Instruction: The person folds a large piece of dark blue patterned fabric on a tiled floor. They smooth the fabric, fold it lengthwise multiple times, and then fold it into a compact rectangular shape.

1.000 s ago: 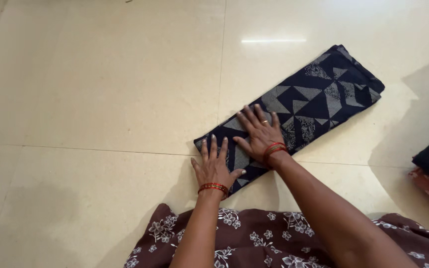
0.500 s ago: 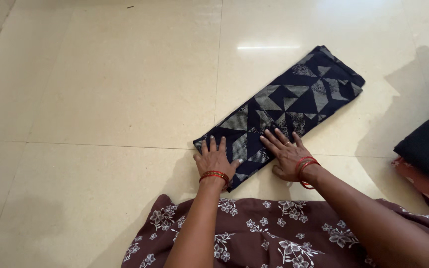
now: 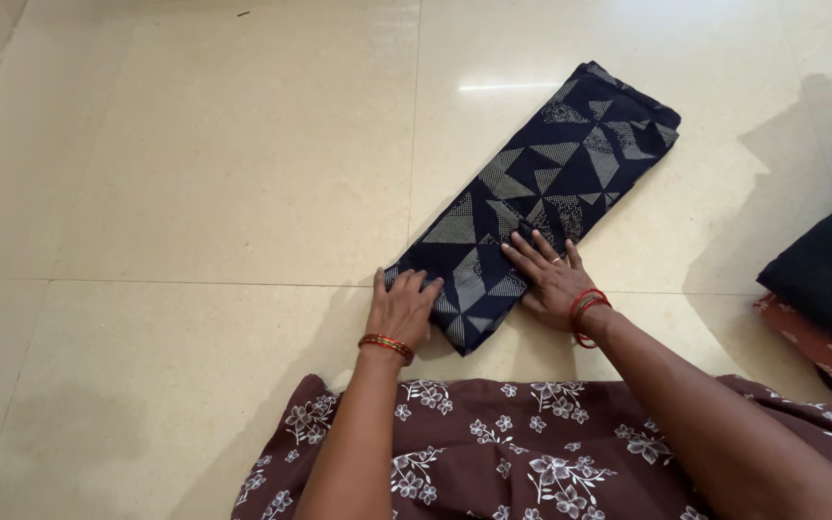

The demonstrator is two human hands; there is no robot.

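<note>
Both hands are pressing flat, fingers spread, grasping nothing: left hand [image 3: 403, 308] and right hand [image 3: 553, 279] are resting on the near end of the folded dark patterned cloth [image 3: 541, 193] lying on the tiled floor [image 3: 195, 193].

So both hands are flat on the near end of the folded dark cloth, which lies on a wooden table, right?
Not quite. The head view shows the folded dark cloth lying on a pale tiled floor, not a wooden table. The left hand and right hand do rest on its near end.
</note>
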